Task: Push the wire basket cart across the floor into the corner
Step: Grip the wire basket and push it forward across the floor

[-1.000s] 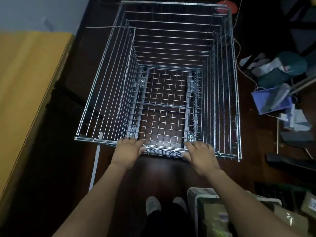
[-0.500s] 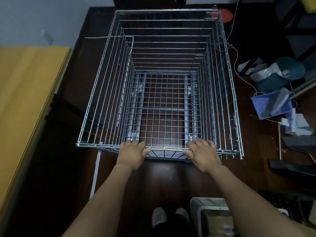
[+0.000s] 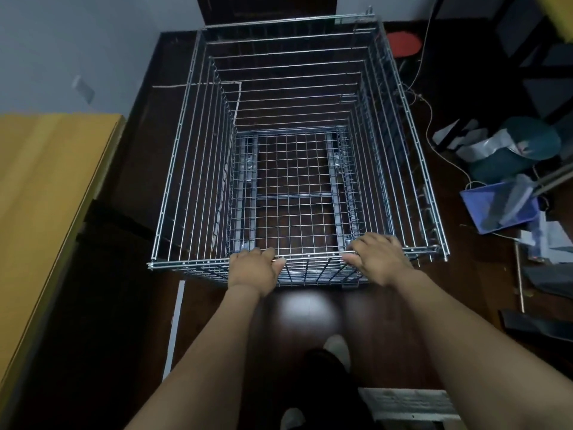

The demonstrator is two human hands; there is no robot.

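Note:
A large silver wire basket cart stands on the dark wooden floor right in front of me, empty, its mesh bottom showing the floor beneath. My left hand grips the near top rail left of centre. My right hand grips the same rail right of centre, fingers curled over the wire. The cart's far end lies close to the grey wall and a dark door at the back.
A yellow wooden tabletop runs along the left. Clutter sits on the right: a blue tray, a teal round object, papers, cords, a red disc. A white box is near my feet.
The cart has rolled forward toward the back wall with both hands still on its near rail; the wall, door and the white box behind me have shifted down in view.

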